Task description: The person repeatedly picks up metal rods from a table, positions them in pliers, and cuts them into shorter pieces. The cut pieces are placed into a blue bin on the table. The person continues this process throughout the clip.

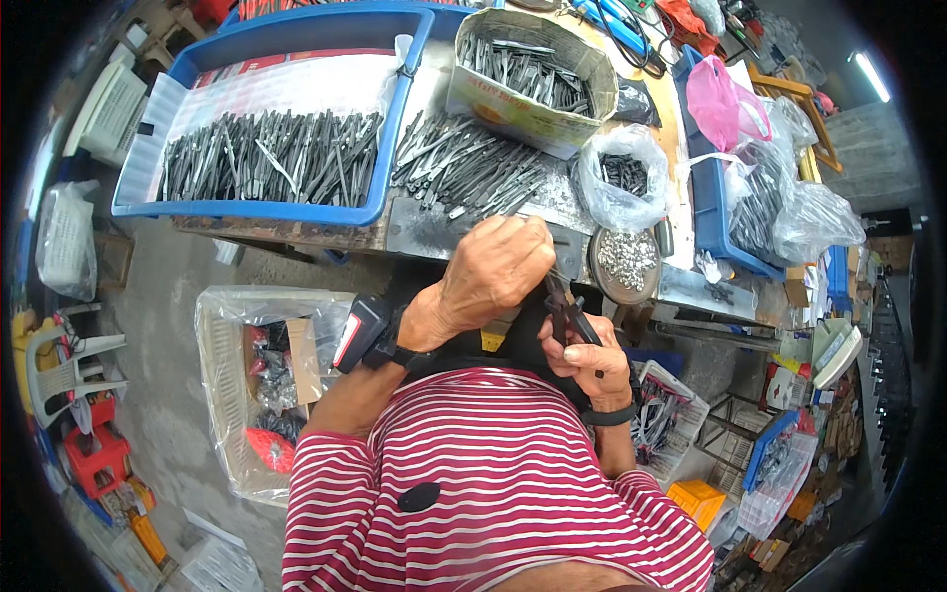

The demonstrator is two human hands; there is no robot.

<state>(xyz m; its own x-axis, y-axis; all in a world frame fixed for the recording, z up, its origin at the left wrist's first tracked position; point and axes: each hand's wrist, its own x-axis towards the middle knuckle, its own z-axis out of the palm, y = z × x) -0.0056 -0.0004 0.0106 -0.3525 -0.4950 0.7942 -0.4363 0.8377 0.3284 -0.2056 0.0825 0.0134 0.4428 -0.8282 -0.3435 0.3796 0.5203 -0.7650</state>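
Your left hand (496, 264) is at the near edge of the table (419, 229), its fingers curled inward; you hide the fingertips, so whether they pinch anything cannot be told. Your right hand (604, 367) sits lower and to the right, just off that edge, its fingers and thumb wrapped around a dark plier-like tool (582, 328). The tool points up toward your left hand's fingers; contact between the two cannot be confirmed. The hands are near each other but apart.

Directly beyond your left hand lies a loose pile of dark metal strips (469, 168). Past the pile stands a cardboard box (513, 111) filled with similar strips. Farther to the left of your hands, a blue tray (276, 209) holds a dense row of them.

Above and just right of your right hand, a round dish (619, 297) carries small silver pieces (627, 259); beyond it stands a clear plastic bag (609, 209) containing dark pieces. Well to the right of your hands is a blue bin (710, 212) with bagged parts, a pink bag (725, 99) at its far end. Below and left of your left hand, a plastic-lined crate (219, 395) rests on the floor (168, 335).
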